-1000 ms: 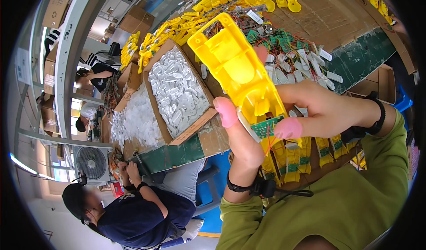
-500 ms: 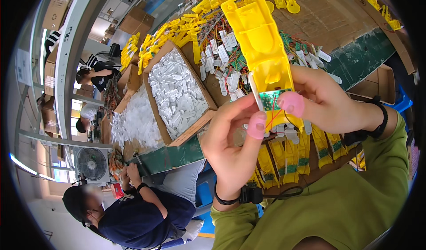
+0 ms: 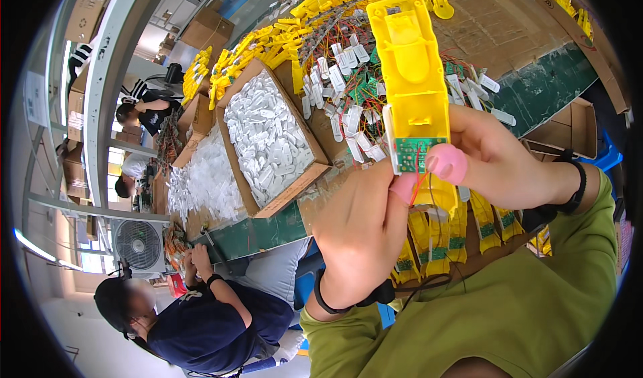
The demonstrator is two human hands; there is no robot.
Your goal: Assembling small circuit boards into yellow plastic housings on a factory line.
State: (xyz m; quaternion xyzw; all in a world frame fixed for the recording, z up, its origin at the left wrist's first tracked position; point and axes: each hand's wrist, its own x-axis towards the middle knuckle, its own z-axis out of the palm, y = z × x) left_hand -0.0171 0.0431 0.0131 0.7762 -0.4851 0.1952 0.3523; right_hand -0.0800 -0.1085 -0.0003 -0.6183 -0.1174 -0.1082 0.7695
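Observation:
My right hand (image 3: 495, 153) grips a long yellow plastic housing (image 3: 412, 100) from its right side, its open inside facing up. My right thumb, in a pink finger cot, presses on a green circuit board (image 3: 412, 153) set in the housing's lower part. Thin red wires (image 3: 416, 187) run down from the board. My left hand (image 3: 362, 227) is closed at the housing's lower left, back of the hand up. Its pink-covered fingertip touches the wires; what it pinches is hidden. A white plastic piece (image 3: 388, 133) stands along the housing's left edge.
Wired white parts (image 3: 348, 120) are heaped behind the housing. To the left stands a carton (image 3: 288, 197) of small white pieces, beside clear plastic pieces (image 3: 201, 183). Yellow housings with boards (image 3: 482, 220) lie in a row close to me. Another person (image 3: 201, 324) works at the left.
The housing has shifted slightly right and down. My left hand has turned so its back faces up, and its fingertips have moved down from the board's left edge to the wires.

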